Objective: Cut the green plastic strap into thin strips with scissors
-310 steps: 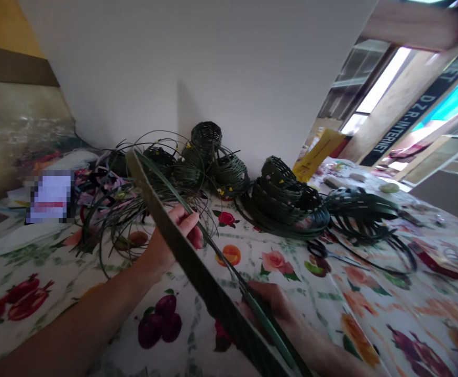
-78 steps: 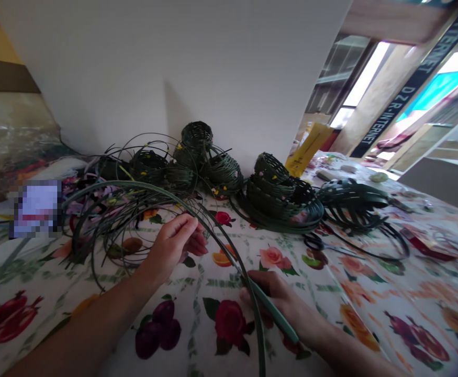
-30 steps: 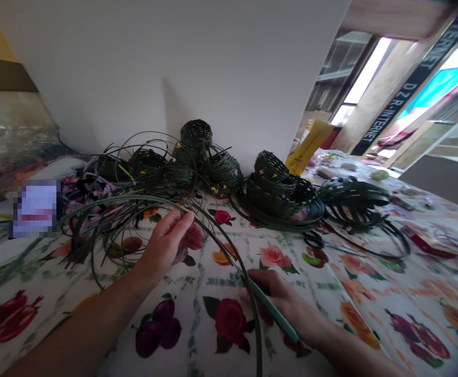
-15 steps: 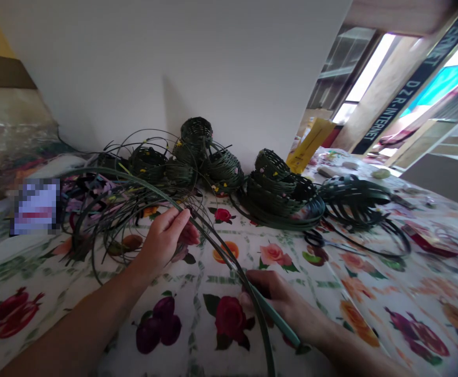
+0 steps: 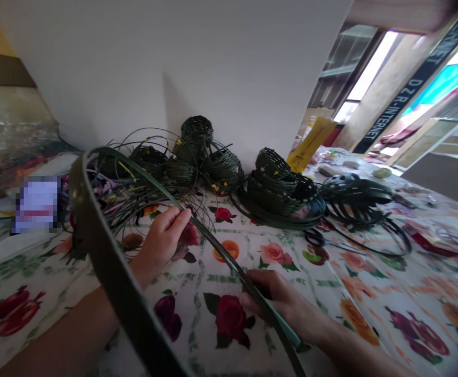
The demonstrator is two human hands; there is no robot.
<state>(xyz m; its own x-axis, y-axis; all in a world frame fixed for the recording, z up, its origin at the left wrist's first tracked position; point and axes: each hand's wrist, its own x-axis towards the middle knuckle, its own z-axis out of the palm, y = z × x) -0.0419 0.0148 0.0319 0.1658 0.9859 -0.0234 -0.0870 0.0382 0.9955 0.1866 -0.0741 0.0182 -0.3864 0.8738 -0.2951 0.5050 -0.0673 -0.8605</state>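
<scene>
Between thumb and fingers, my left hand point(image 5: 168, 235) pinches a long dark green strip point(image 5: 213, 240). The strip runs down to the right past my right hand point(image 5: 276, 298), and its other part arches up and bends back close to the camera over my left forearm. My right hand is closed around a knife point(image 5: 286, 324) with a teal handle. Its shiny narrow blade lies along the strip; whether it cuts into it I cannot tell. Behind my left hand lies a tangle of thin green strands point(image 5: 130, 207).
Several woven green baskets point(image 5: 223, 167) stand along the wall, with stacked ones point(image 5: 281, 191) to the right. Scissors point(image 5: 317, 239) and a coiled bundle of strips point(image 5: 354, 196) lie at right. The flowered tablecloth point(image 5: 252, 238) covers the table. A yellow packet point(image 5: 311, 144) leans behind.
The strip's free part has swung from the left toward the camera, now making a big loop over my left forearm. Both hands stay almost in place, gripping as before.
</scene>
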